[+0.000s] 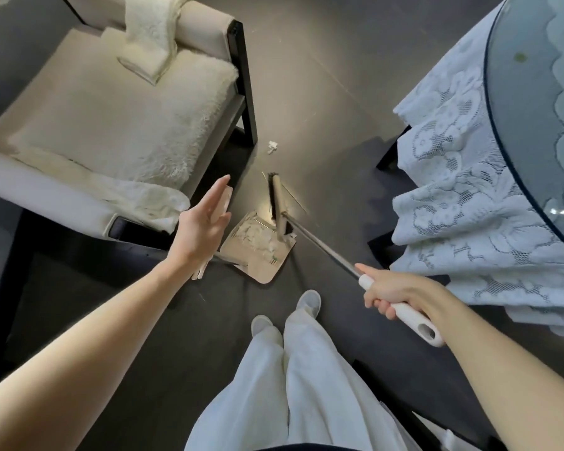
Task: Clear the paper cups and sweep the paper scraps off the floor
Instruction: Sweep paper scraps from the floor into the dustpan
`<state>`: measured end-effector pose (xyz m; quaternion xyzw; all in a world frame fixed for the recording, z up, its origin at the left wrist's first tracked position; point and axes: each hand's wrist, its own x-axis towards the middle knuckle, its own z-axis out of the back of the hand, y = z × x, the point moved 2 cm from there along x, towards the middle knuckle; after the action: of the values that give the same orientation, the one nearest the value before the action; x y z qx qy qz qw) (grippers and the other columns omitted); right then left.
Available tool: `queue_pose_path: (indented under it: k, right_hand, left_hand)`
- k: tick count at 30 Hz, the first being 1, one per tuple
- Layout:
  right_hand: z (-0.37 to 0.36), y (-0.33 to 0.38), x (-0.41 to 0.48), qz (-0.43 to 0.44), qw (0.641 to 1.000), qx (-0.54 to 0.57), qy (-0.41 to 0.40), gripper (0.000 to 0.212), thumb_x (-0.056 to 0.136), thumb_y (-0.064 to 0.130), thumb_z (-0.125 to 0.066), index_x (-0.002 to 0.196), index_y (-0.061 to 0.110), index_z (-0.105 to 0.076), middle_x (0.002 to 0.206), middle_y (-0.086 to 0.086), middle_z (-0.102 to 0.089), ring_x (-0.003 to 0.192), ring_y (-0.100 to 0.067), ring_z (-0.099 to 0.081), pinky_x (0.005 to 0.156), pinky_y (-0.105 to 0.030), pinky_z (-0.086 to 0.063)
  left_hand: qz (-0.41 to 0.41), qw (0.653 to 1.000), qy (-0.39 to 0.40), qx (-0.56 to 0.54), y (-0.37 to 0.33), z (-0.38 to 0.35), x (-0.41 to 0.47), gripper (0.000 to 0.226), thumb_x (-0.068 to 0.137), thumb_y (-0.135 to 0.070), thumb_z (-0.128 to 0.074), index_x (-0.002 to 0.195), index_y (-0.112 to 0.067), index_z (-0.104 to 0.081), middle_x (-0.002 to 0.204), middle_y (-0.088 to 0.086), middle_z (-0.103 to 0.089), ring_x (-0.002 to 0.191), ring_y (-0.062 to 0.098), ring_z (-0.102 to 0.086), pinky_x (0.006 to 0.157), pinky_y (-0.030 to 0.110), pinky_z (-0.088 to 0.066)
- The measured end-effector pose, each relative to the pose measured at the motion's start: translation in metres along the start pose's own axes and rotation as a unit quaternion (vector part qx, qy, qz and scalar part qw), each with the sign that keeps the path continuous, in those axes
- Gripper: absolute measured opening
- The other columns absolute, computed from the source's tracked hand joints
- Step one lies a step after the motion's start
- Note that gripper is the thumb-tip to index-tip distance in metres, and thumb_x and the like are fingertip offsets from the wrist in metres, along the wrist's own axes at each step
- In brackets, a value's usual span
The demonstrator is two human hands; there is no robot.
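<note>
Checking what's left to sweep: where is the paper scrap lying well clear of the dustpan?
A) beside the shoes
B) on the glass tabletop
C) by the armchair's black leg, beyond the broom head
C: the white scrap lies beside the armchair leg, past the broom head.

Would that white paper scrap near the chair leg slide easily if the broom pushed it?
Probably: the paper scrap looks small and crumpled, so likely very light. It may tumble or skip aside rather than slide straight on the smooth dark floor.
</note>
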<state>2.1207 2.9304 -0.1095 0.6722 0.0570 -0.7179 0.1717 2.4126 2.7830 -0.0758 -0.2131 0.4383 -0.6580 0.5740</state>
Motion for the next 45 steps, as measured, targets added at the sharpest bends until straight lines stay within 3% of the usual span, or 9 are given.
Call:
queue_pose_path:
  k: [4, 11, 14, 18, 23, 32, 36, 40, 45]
  right_hand:
    - [-0.001, -0.013, -0.028, 0.020, 1.000, -0.014, 0.010, 0.082, 0.088, -0.007, -0.045, 0.149, 0.042, -0.023, 0.059, -0.002, -0.044, 0.036, -0.008, -0.034, 0.035, -0.017, -0.032]
    - [0.030, -0.021, -0.069, 0.048, 0.997, -0.027, -0.044, 0.082, 0.087, -0.007, -0.046, 0.147, 0.044, -0.025, 0.059, -0.005, -0.038, 0.039, -0.009, -0.033, 0.035, -0.018, -0.032]
    - [0.031, -0.013, -0.057, 0.064, 0.993, -0.048, -0.085, 0.083, 0.086, -0.007, -0.044, 0.147, 0.045, -0.023, 0.060, -0.006, -0.042, 0.039, -0.011, -0.036, 0.036, -0.019, -0.035]
    - [0.008, -0.005, -0.023, 0.063, 0.987, -0.104, -0.106, 0.083, 0.084, -0.004, -0.043, 0.149, 0.042, -0.019, 0.066, -0.010, -0.049, 0.046, -0.017, -0.041, 0.044, -0.025, -0.041]
    - [-0.046, -0.016, -0.014, 0.028, 0.987, -0.153, -0.036, 0.087, 0.080, 0.001, -0.045, 0.150, 0.044, -0.015, 0.078, -0.013, -0.060, 0.054, -0.020, -0.049, 0.052, -0.028, -0.047]
    - [-0.018, -0.028, -0.070, 0.052, 0.999, -0.012, -0.005, 0.081, 0.086, -0.007, -0.046, 0.149, 0.040, -0.027, 0.054, -0.003, -0.042, 0.036, -0.009, -0.032, 0.035, -0.017, -0.029]
    - [0.020, 0.000, -0.080, 0.084, 0.996, -0.001, -0.025, 0.079, 0.086, -0.009, -0.046, 0.148, 0.038, -0.029, 0.053, -0.003, -0.041, 0.035, -0.009, -0.032, 0.034, -0.016, -0.029]
    - [0.062, 0.064, -0.056, 0.121, 0.990, 0.018, -0.067, 0.076, 0.089, -0.010, -0.045, 0.150, 0.032, -0.028, 0.053, -0.003, -0.042, 0.034, -0.007, -0.033, 0.031, -0.016, -0.028]
    - [0.104, 0.161, 0.002, 0.152, 0.983, 0.064, -0.083, 0.073, 0.091, -0.009, -0.043, 0.152, 0.027, -0.023, 0.063, -0.004, -0.043, 0.033, -0.004, -0.035, 0.032, -0.014, -0.030]
  left_hand:
    - [0.023, 1.000, -0.016, -0.011, 0.000, 0.000, -0.002, 0.064, 0.093, -0.004, -0.053, 0.145, -0.036, -0.035, 0.139, -0.013, -0.046, 0.129, 0.005, -0.043, 0.109, 0.027, -0.036]
    - [0.004, 1.000, -0.020, -0.022, 0.009, 0.012, -0.025, 0.062, 0.093, 0.001, -0.053, 0.147, -0.025, -0.034, 0.134, -0.019, -0.039, 0.113, -0.030, -0.030, 0.096, -0.004, -0.023]
    - [-0.003, 1.000, -0.017, -0.023, 0.014, 0.015, -0.034, 0.061, 0.092, 0.005, -0.053, 0.144, -0.023, -0.037, 0.132, -0.018, -0.040, 0.107, -0.037, -0.030, 0.092, -0.007, -0.022]
    - [-0.002, 1.000, -0.006, -0.004, 0.024, 0.017, -0.039, 0.063, 0.092, 0.002, -0.055, 0.142, -0.031, -0.037, 0.132, -0.016, -0.043, 0.110, -0.034, -0.030, 0.095, -0.005, -0.024]
    - [0.009, 0.999, -0.042, -0.007, 0.025, 0.010, -0.041, 0.061, 0.092, -0.001, -0.056, 0.143, -0.030, -0.040, 0.129, -0.017, -0.046, 0.108, -0.033, -0.034, 0.092, -0.005, -0.026]
    - [0.021, 0.998, -0.045, -0.027, 0.028, 0.011, -0.052, 0.060, 0.093, -0.003, -0.056, 0.142, -0.032, -0.040, 0.128, -0.013, -0.049, 0.119, -0.015, -0.038, 0.096, -0.003, -0.027]
    - [0.034, 0.997, -0.063, -0.032, 0.027, 0.014, -0.053, 0.061, 0.093, -0.002, -0.056, 0.143, -0.034, -0.038, 0.133, -0.015, -0.046, 0.124, -0.011, -0.037, 0.097, -0.002, -0.028]
    - [0.056, 0.991, -0.116, -0.040, 0.025, 0.022, -0.048, 0.060, 0.092, 0.000, -0.057, 0.143, -0.028, -0.040, 0.134, -0.018, -0.042, 0.120, -0.021, -0.033, 0.100, -0.001, -0.025]
    - [0.091, 0.980, -0.156, -0.084, 0.020, 0.027, -0.029, 0.062, 0.091, 0.002, -0.058, 0.131, -0.042, -0.042, 0.130, -0.028, -0.044, 0.121, -0.021, -0.036, 0.104, 0.005, -0.026]
